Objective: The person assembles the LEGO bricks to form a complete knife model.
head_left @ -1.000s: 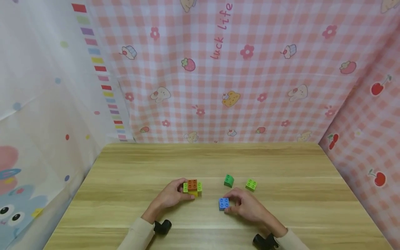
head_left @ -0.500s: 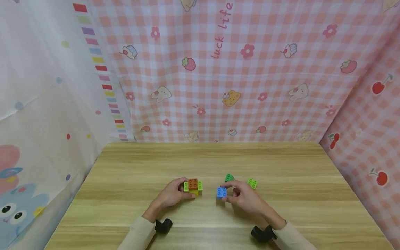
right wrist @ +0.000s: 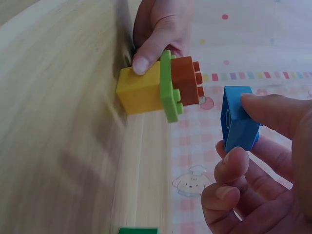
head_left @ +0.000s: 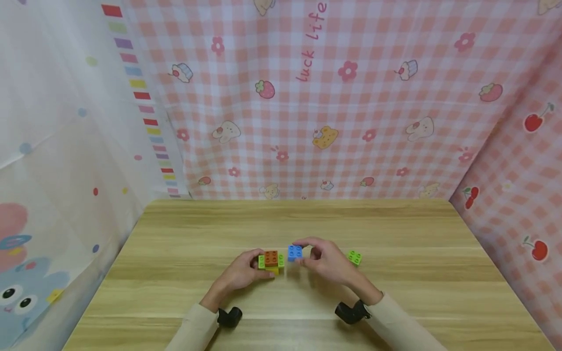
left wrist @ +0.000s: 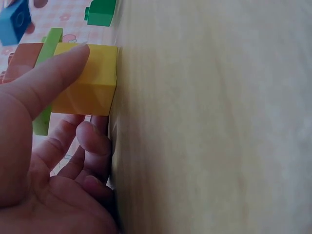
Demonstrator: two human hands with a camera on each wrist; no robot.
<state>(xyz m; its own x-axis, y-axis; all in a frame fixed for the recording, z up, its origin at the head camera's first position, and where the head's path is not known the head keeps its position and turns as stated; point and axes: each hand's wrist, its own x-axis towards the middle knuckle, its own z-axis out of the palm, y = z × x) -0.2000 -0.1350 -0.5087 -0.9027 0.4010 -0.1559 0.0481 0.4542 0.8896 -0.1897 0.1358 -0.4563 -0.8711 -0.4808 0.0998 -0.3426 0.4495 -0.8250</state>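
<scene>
while a pink checked cloth point(head_left: 325, 107) hangs at twelve o'clock, a wooden table point(head_left: 210, 224) spreads below. the left hand point(head_left: 240, 273) grips a block stack point(head_left: 271, 258), and the right hand point(head_left: 326, 262) pinches a blue block point(head_left: 295, 252). the stack stands on the table: yellow block point(left wrist: 92, 87) lowest, flat lime slab point(left wrist: 44, 119) next, brown block point(right wrist: 185, 80) on top. the blue block is raised just beside it, toward two o'clock; a light green block point(head_left: 354, 258) lies at three. in the left wrist view, a dark green block point(left wrist: 101, 13) sits at one.
</scene>
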